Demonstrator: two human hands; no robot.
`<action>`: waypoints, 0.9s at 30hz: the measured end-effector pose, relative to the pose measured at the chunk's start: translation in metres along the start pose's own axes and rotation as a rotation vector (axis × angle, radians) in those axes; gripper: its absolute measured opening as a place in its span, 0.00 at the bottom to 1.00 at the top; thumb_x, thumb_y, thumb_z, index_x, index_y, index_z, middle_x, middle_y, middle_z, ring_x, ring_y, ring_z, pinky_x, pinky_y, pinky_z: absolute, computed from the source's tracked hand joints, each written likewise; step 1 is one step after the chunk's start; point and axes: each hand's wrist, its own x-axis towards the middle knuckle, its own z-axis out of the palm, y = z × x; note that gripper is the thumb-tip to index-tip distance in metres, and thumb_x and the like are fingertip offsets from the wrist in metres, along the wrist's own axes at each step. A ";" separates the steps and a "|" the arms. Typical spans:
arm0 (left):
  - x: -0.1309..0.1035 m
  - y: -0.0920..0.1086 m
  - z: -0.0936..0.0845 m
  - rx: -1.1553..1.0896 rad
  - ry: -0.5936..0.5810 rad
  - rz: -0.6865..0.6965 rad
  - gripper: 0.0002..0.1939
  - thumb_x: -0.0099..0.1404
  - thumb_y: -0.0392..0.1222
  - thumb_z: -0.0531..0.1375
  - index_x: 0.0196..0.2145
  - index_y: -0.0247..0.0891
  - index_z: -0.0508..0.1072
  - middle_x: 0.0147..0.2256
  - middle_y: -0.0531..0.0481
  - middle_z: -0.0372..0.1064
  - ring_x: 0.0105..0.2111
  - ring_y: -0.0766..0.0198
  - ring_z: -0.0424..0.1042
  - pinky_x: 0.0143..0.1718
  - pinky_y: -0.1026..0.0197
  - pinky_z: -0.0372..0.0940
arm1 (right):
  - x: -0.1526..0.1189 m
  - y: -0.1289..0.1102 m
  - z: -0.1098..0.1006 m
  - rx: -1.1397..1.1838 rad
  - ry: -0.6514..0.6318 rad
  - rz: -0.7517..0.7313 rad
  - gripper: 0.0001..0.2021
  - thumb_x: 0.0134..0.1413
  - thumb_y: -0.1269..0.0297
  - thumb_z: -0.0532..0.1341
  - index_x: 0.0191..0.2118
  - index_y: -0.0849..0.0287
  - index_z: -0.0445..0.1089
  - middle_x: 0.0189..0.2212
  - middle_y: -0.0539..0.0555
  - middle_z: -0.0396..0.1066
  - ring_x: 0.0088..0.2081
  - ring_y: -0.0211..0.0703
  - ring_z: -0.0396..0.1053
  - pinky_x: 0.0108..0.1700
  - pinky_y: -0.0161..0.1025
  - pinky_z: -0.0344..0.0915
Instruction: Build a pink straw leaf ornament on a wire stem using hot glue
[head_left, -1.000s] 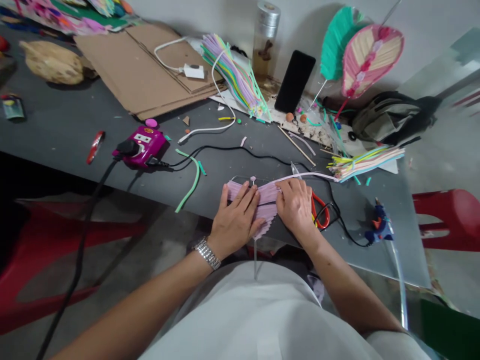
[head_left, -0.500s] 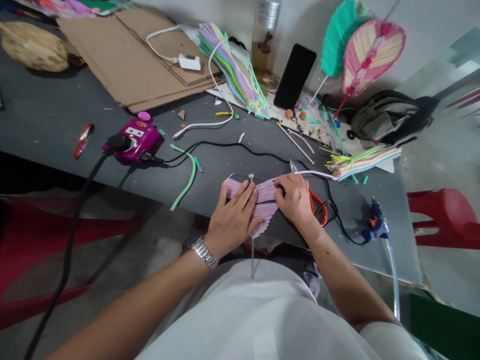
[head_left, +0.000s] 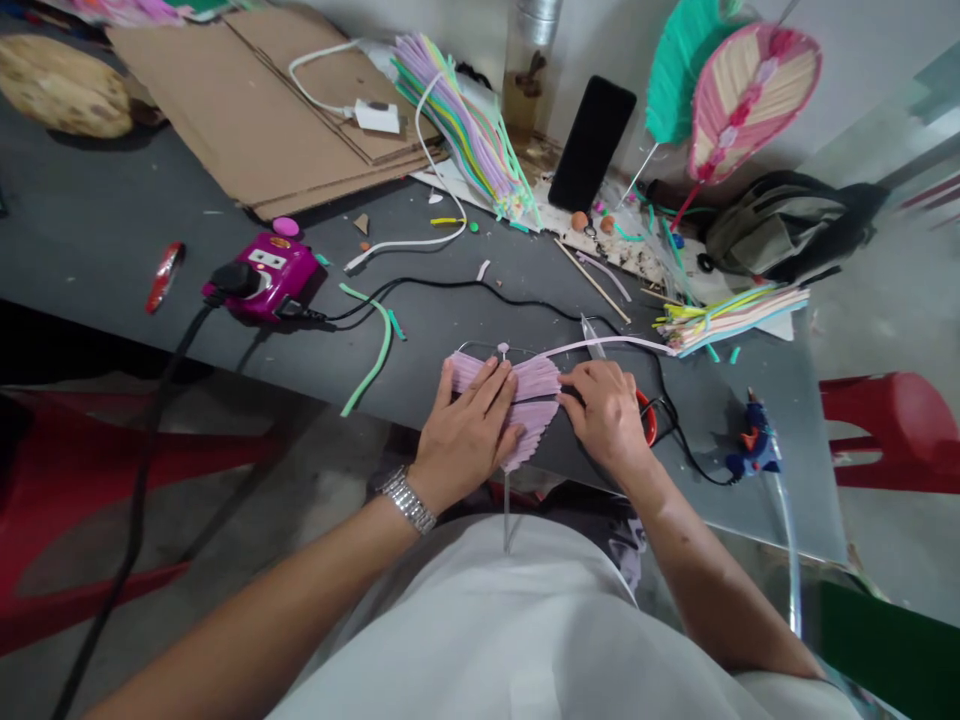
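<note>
A leaf-shaped fan of lilac pipe cleaners (head_left: 536, 425) on a wire frame lies at the near edge of the table, its stem pointing toward my body. My left hand (head_left: 469, 420) is spread flat across its left half. At its right edge, the thumb and index finger of my right hand (head_left: 606, 415) close on the ends of the pipe cleaners. One long lilac pipe cleaner (head_left: 607, 340) runs from the top of the fan to the right. Red-handled scissors (head_left: 649, 418) lie partly hidden behind my right hand.
A blue glue gun (head_left: 757, 445) rests at the right, its black cord crossing the table. Pipe-cleaner bundles (head_left: 469, 130), a phone (head_left: 592, 145) and a glass bottle (head_left: 531, 80) stand along the back. A purple power socket (head_left: 274, 275) and cardboard (head_left: 277, 120) are at the left.
My right hand has slid right and slightly down, from on top of the fan to its right edge. More of the long lilac pipe cleaner shows. My left hand stays put.
</note>
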 end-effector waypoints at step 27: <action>-0.005 -0.005 -0.003 0.029 0.023 -0.038 0.24 0.78 0.43 0.48 0.66 0.32 0.64 0.68 0.35 0.61 0.70 0.44 0.57 0.70 0.26 0.40 | -0.012 -0.038 0.036 -0.071 0.155 -0.222 0.15 0.69 0.67 0.57 0.56 0.57 0.75 0.59 0.59 0.74 0.60 0.56 0.64 0.60 0.53 0.55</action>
